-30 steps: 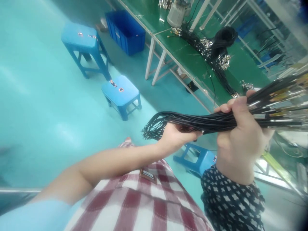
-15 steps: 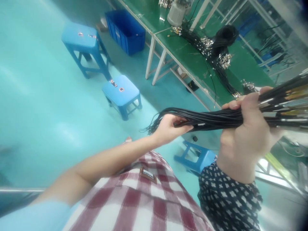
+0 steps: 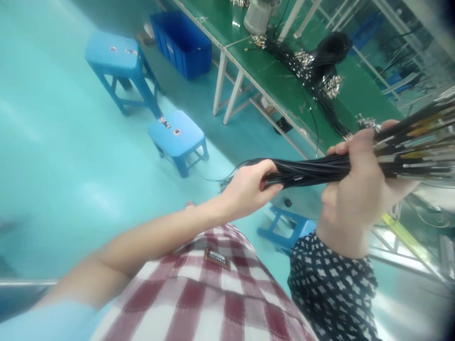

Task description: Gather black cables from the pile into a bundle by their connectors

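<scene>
A thick bundle of black cables stretches between my two hands. My left hand is wrapped round its thinner end, where loose cable tips poke out to the left. Farther right, my right hand, in a black sleeve with white crosses, grips the bundle from below with the thumb over it. Beyond that hand the cables fan out to the right edge, with silvery and yellow parts that are blurred.
A green table holds more black cables and a grey machine. Blue stools and a blue bin stand on the floor. Another blue stool is below the bundle.
My left hand has closed further round the cables, its fingers now over the top of the bundle. My right hand has shifted slightly left and up with the bundle.
</scene>
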The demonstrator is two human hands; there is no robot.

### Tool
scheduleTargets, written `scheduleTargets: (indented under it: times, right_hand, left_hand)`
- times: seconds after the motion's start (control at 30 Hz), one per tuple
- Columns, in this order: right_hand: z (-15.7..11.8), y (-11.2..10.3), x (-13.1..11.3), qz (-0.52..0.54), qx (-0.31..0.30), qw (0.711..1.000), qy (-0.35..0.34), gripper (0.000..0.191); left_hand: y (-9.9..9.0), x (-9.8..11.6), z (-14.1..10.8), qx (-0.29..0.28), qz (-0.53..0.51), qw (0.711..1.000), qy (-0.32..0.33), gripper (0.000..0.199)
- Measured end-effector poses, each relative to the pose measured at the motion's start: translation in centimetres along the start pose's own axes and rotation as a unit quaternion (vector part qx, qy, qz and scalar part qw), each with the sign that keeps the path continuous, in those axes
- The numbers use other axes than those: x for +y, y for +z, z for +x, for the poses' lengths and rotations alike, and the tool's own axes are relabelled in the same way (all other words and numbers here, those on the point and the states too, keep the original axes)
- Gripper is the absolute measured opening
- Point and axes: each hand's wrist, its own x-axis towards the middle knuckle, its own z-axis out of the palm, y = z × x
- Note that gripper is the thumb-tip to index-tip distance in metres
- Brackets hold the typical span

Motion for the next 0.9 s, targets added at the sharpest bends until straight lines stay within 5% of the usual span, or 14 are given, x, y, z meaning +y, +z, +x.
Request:
scheduleTargets:
  times: [0.17,0.33,0.47,0.9]
  right_hand:
    - [0.4,0.1,0.1,0.028,-0.004,1.000,0.013,0.020]
    - [0.3,0.7,0.2,0.064,0.015,0.997,0.039,0.017]
    - [0.0,0.8,0.7,0.076,0.019,0.995,0.053,0.019]
    - [-0.8,0.0,2.0,0.034,0.016,0.996,0.084,0.032]
  left_hand:
    - [0.8,-0.1,1.5,0.005,-0.200,0.980,-0.021,0.011]
    - [2.3,0.5,2.0,0.098,-0.093,0.991,0.020,0.020]
    - [3.2,-0.1,1.9,0.144,-0.079,0.985,0.051,0.009]
    - [0.1,-0.6,3.2,-0.127,-0.054,0.990,0.042,0.013]
